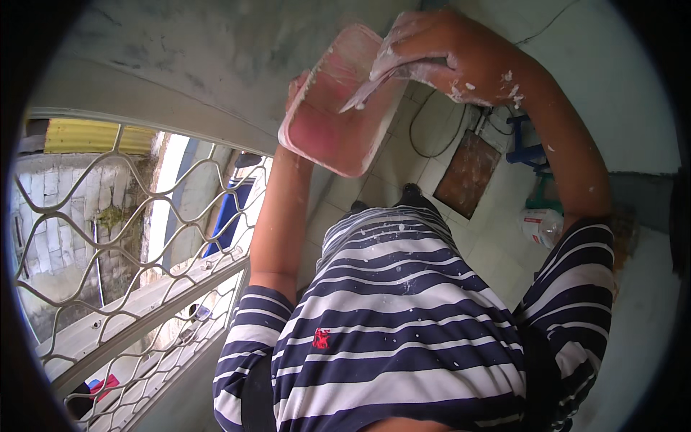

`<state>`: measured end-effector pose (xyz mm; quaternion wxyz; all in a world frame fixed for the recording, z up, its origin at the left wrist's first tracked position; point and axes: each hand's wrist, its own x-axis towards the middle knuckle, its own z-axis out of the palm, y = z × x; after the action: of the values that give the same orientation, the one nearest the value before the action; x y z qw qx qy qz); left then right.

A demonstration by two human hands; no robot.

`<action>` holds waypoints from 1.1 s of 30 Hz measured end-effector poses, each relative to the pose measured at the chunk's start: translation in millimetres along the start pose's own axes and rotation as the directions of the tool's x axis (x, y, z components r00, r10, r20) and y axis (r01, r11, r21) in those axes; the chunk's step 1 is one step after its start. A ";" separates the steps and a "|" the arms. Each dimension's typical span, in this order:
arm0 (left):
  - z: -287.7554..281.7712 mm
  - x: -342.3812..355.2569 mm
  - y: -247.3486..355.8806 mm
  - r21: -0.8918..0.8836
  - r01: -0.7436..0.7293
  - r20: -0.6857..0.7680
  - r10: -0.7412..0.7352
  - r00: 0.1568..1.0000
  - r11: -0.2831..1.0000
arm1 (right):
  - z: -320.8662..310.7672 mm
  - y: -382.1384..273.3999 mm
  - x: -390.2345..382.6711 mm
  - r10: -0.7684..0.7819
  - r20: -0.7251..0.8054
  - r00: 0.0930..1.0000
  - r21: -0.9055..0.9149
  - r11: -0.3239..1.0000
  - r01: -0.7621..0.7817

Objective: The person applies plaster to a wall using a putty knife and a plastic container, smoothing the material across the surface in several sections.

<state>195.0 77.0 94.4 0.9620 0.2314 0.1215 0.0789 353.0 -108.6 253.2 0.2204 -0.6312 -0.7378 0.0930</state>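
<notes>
My left hand (296, 88) holds up a shallow pink plastic tray (317, 133), its palm behind the tray and mostly hidden. White paste smears the tray's rim and inside. My right hand (457, 54), spotted with the same white paste, grips a thin flat scraper (368, 88). The scraper's tip reaches over the tray's inside; whether it touches the bottom I cannot tell. Its handle is hidden in my fingers.
A grey wall (209, 50) rises ahead, and a window with a wavy metal grille (119, 205) is at left. Below lie a tiled floor, a brown rectangular board (468, 175), a coiled cable (412, 133), a blue stool (529, 147) and a clear plastic bag (541, 227).
</notes>
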 end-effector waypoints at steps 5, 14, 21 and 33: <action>23.5 1.3 -4.5 0.224 -0.041 0.077 0.024 0.997 0.974 | 9.4 5.7 -4.5 -0.017 -0.020 1.000 -0.003 1.000 0.017; 105.5 -12.8 -8.7 0.856 -0.482 0.462 0.143 0.875 0.188 | -0.2 27.3 -19.0 0.034 0.206 0.978 0.322 0.941 -0.101; 146.2 -7.2 -46.8 0.782 -0.566 0.622 0.264 0.737 -0.262 | -14.6 50.2 -50.1 0.094 0.229 0.969 0.390 0.903 -0.180; 155.7 38.2 -101.5 0.924 -0.304 0.367 0.314 0.875 -0.233 | -16.4 108.6 -86.8 0.050 0.315 0.948 0.450 0.872 -0.195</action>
<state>283.4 -70.7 174.1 0.4033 0.8896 0.0796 0.1992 466.2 -175.2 204.6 0.2501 -0.5829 -0.6748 0.3773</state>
